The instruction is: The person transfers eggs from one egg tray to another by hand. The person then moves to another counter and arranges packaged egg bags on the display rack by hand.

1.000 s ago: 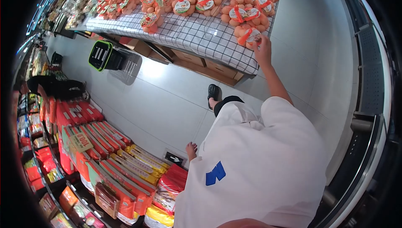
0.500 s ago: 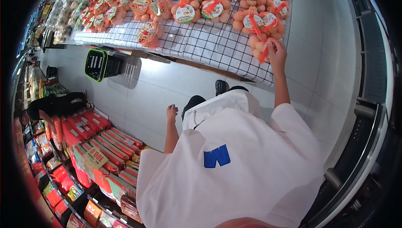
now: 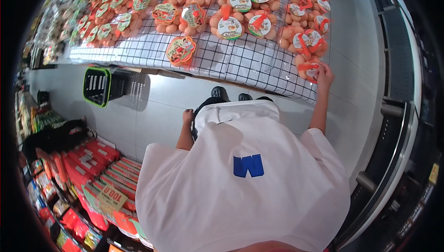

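1. From my end, the egg bag (image 3: pixel 305 66) lies at the near right corner of the checked tablecloth (image 3: pixel 217 60), right at the fingers of the right hand (image 3: pixel 325 74).
2. I see that hand's fingers bent in against the bag's label side; I cannot tell whether they grip it or merely touch.
3. The left hand (image 3: pixel 187 116) hangs low, well apart from the bag, near the dark legwear (image 3: pixel 199 113). Its fingers look loosely curled; I cannot tell if it holds anything.
4. The right fingertips overlap the label, so I cannot read it.
5. Further egg bags (image 3: pixel 230 27) run off my top edge, and the person in black (image 3: pixel 53 138) is dim and warped.
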`<state>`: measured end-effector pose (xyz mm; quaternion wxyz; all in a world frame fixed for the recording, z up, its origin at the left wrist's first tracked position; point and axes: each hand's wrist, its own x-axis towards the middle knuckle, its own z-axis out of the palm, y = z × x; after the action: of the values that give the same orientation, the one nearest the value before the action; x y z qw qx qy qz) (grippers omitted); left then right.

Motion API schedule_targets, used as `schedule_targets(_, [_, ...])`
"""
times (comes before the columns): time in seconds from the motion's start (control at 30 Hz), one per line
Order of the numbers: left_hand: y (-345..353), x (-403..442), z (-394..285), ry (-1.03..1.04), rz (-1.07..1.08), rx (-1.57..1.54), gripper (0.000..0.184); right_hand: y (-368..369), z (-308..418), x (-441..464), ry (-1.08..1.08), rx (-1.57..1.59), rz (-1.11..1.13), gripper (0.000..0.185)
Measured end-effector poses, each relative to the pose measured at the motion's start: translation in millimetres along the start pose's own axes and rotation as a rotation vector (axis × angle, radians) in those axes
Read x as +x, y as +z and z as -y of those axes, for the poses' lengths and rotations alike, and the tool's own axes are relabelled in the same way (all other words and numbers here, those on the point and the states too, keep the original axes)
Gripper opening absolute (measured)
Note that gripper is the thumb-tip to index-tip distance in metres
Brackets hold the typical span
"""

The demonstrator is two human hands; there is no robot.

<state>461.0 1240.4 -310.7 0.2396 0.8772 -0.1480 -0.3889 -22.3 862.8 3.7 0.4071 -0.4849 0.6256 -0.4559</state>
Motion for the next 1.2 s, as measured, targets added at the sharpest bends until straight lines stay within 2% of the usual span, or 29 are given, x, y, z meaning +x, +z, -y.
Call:
schedule_targets(0.03, [-5.1,19.6,6.1,0.007,0.067,-0.115,0.029,1.2,3.2,-5.3,0.090,0.126,-0.029,0.020])
schedule_targets(0.07, [-24.2,5.9,-29.1,-0.137,0.126,-0.219,0.028,1.2,6.6,-8.3,0.088,0.107,-0.054,0.020])
schedule_targets(0.13, [-35.6,23.3,-42.1,-0.180,0.185,-0.316,0.028,5.9,15.0,-9.3,0.123,0.214,-0.081,0.020])
schedule_targets(0.27, [-49.9,43.4,-60.9,-0.120,0.257,-0.275,0.026,15.2,32.4,-12.5,0.129,0.200,-0.185,0.019])
schedule_targets(0.4, [-46.5,58.7,-58.0,-0.186,0.339,-0.274,0.021,11.9,39.9,-13.3,0.107,0.170,-0.266,0.017])
schedule_targets(0.53, [-38.3,63.6,-48.3,-0.187,0.436,-0.046,0.023,3.6,37.7,-10.5,0.083,0.182,-0.235,0.014])
schedule_targets(0.6, [-32.4,65.0,-52.4,-0.093,0.419,0.071,0.025,2.9,42.7,-7.2,0.077,0.161,-0.241,0.015])
schedule_targets(0.67, [-27.1,65.5,-57.6,0.037,0.414,0.035,0.027,0.5,45.5,-4.4,0.037,0.171,-0.209,0.014])
schedule_targets(0.73, [-25.1,64.3,-68.5,-0.061,0.449,-0.073,0.028,-5.1,44.6,-5.0,0.062,0.202,-0.190,0.013])
schedule_targets(0.87, [-13.0,50.3,-91.4,-0.089,0.358,-0.059,0.027,-6.7,39.3,-5.1,0.103,0.160,-0.118,0.012])
schedule_targets(0.9, [-6.3,49.4,-91.5,0.010,0.331,-0.025,0.028,-8.0,37.3,-6.2,0.095,0.169,-0.070,0.012])
schedule_targets(0.93, [-0.6,40.2,-100.7,0.012,0.328,-0.019,0.028,-10.7,35.5,-8.2,0.098,0.175,-0.072,0.012])
schedule_targets(1.03, [11.4,0.8,-142.1,0.298,0.300,0.176,0.033,-20.7,39.9,-6.5,0.084,0.210,0.027,0.013])
schedule_targets(1.07, [15.7,-15.9,-158.8,0.299,0.288,0.184,0.033,-23.0,40.4,-8.0,0.095,0.182,0.094,0.013])
schedule_targets(1.13, [17.1,-75.5,-223.9,0.571,0.362,0.464,0.037,-24.5,37.6,-10.8,0.116,0.173,0.165,0.014])
schedule_targets(1.2, [19.4,-131.4,-298.1,0.609,0.560,0.576,0.041,-26.0,32.3,-11.4,0.140,0.211,0.278,0.014])
